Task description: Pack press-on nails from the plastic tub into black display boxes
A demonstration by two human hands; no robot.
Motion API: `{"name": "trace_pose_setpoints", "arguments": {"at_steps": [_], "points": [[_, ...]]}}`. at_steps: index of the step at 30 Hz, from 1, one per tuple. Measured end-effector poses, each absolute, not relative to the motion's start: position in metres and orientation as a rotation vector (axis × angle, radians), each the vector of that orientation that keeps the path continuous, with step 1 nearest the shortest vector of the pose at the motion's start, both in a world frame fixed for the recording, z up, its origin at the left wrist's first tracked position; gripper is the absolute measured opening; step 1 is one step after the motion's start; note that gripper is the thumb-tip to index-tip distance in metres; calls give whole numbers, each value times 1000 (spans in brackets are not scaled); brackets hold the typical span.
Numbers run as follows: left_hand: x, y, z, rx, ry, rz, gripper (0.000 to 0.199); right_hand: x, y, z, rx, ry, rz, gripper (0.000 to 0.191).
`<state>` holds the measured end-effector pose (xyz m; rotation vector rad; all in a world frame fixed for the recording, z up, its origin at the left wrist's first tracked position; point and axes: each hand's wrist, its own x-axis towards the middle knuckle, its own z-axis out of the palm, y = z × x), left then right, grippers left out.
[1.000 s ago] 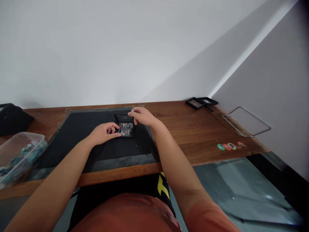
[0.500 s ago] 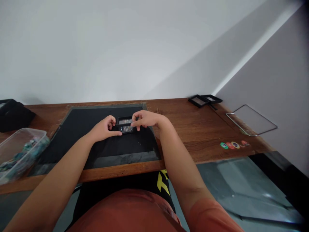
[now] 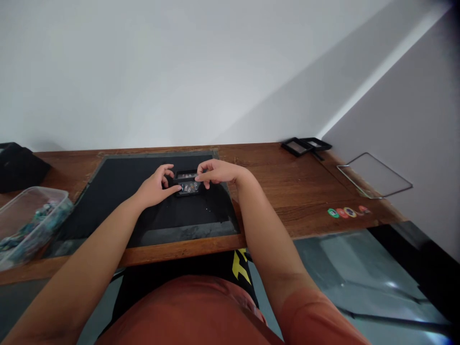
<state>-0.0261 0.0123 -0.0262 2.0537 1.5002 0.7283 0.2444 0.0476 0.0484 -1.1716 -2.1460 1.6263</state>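
A small black hinged display case (image 3: 188, 188) stands open on the dark mat, with clear windows in its two halves and several small shiny pieces in the near half. My left hand (image 3: 158, 186) is at its left side, thumb on the near half's edge and the other fingers bent around the far half's corner. At the right side, my right hand (image 3: 215, 172) has its thumb and forefinger closed on the case near the fold between the halves. Its other fingers curl down beside the rim. Whether a tiny piece is between those fingertips is hidden.
A clear plastic tub (image 3: 36, 225) of small bluish packets stands left, before a black object (image 3: 21, 167). Black frames (image 3: 296, 146) lie at the back right. A wire stand (image 3: 373, 175) and round stickers (image 3: 341, 212) are on the right. The black mat (image 3: 118, 182) lies under the case.
My left fingers have opened out and lifted slightly, while the thumb stays by the case. The far half looks tilted more upright. My right hand stays nearly in place.
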Motion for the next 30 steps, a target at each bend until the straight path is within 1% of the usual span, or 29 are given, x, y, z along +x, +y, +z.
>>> {"name": "trace_pose_setpoints", "arguments": {"at_steps": [6, 10, 15, 20, 24, 27, 30], "points": [[-19, 8, -24, 2059, 1519, 799, 91, 244, 47, 47, -1157, -2151, 1599, 20], [-9, 2, -17, 2066, 1650, 715, 99, 243, 47, 46, -1158, -2187, 1565, 20], [0, 0, -13, 2105, 1717, 632, 100, 242, 46, 48, -1168, -2222, 1543, 20], [4, -1, -13, 2089, 1745, 635, 99, 242, 47, 48, -1153, -2249, 1544, 20], [-1, 1, -18, 2084, 1671, 737, 102, 243, 48, 46, -1159, -2247, 1536, 20], [-12, 5, -25, 2082, 1497, 852, 108, 244, 48, 45, -1154, -2280, 1533, 21], [-24, 10, -31, 2050, 1328, 895, 113, 245, 48, 45, -1155, -2324, 1557, 23]]}}
